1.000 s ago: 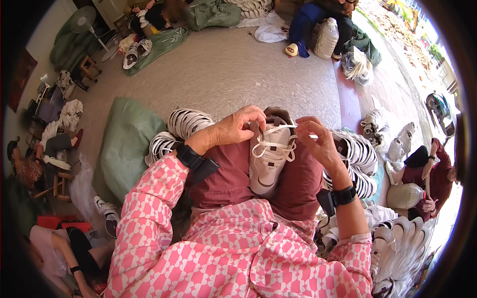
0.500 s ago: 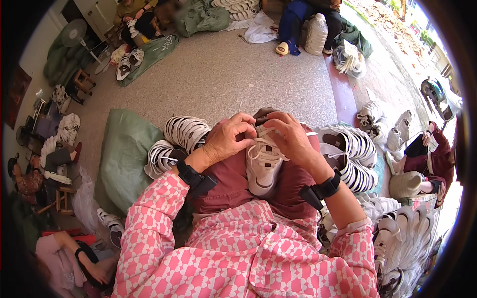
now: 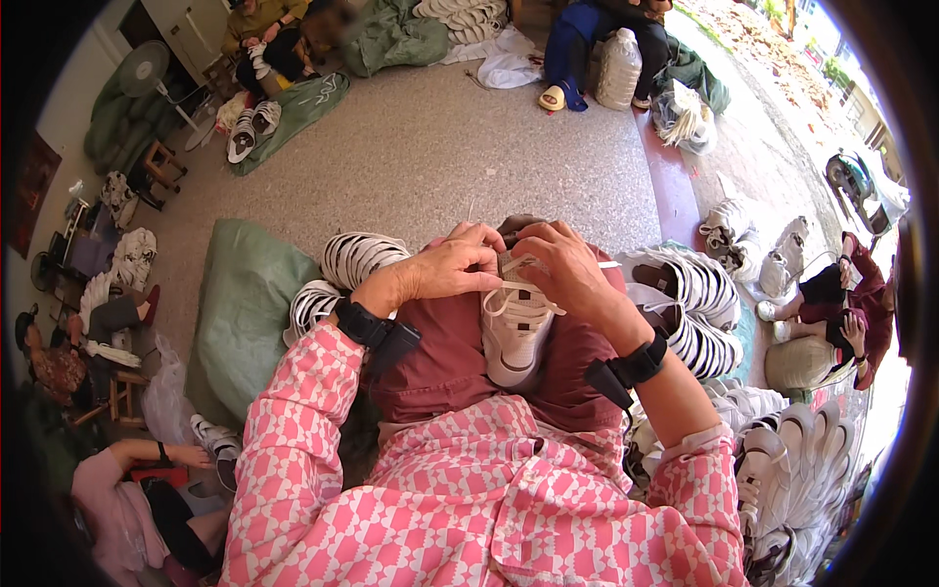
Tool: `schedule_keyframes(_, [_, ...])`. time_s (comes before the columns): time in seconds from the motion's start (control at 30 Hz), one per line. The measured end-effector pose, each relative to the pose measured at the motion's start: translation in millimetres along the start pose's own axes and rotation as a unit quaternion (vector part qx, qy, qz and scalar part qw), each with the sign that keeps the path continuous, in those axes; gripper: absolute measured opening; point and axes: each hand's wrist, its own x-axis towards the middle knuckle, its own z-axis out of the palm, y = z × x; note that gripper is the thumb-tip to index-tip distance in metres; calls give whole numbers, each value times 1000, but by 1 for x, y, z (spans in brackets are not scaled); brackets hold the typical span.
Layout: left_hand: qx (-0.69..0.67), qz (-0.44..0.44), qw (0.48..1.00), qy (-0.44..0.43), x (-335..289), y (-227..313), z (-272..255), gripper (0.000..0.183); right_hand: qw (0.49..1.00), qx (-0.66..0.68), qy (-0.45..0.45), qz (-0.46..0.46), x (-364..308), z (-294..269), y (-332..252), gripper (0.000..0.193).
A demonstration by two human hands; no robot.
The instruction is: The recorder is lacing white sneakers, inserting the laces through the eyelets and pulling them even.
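Note:
A white lace-up sneaker (image 3: 513, 344) is held upright between my thighs, its toe pointing toward me. My left hand (image 3: 442, 268) comes in from the left, thumb and forefinger pinched on the white shoelace (image 3: 511, 288) at the upper eyelets. On the other side, my right hand (image 3: 565, 272) bends over the tongue and eyelets, its fingers closed on the lace. The fingers partly hide the upper lacing. A loose lace end sticks out beside my right wrist.
Stacked striped white shoe uppers (image 3: 362, 262) lie left of my knees, by a green sack (image 3: 240, 308). More uppers (image 3: 685, 293) and piled white sneakers (image 3: 792, 470) lie right. Co-workers sit around; one person's hand (image 3: 191, 456) is near a shoe at lower left.
My left hand has turned flatter, its fingertips lower on the lace; my right hand shifted slightly left. At lower left, a co-worker's arm has stretched out toward a shoe.

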Motion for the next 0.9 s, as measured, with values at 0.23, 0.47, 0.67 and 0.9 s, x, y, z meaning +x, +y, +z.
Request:
schedule_keyframes(0.23, [35, 12, 997, -66, 7, -4, -12, 23, 1000, 5, -5, -4, 2, -4, 5, 21])
schedule_keyframes(0.47, [-37, 2, 999, 13, -2, -11, -2, 19, 999, 6, -24, -29, 11, -2, 5, 11])
schedule_keyframes(0.67, [-19, -5, 1000, 4, -4, -16, 0, 19, 997, -21, -55, -51, 22, 4, 4, 10])
schedule_keyframes(0.9, [-23, -11, 999, -25, -3, -14, -3, 21, 990, -100, -89, -42, 30, 10, -3, 15])
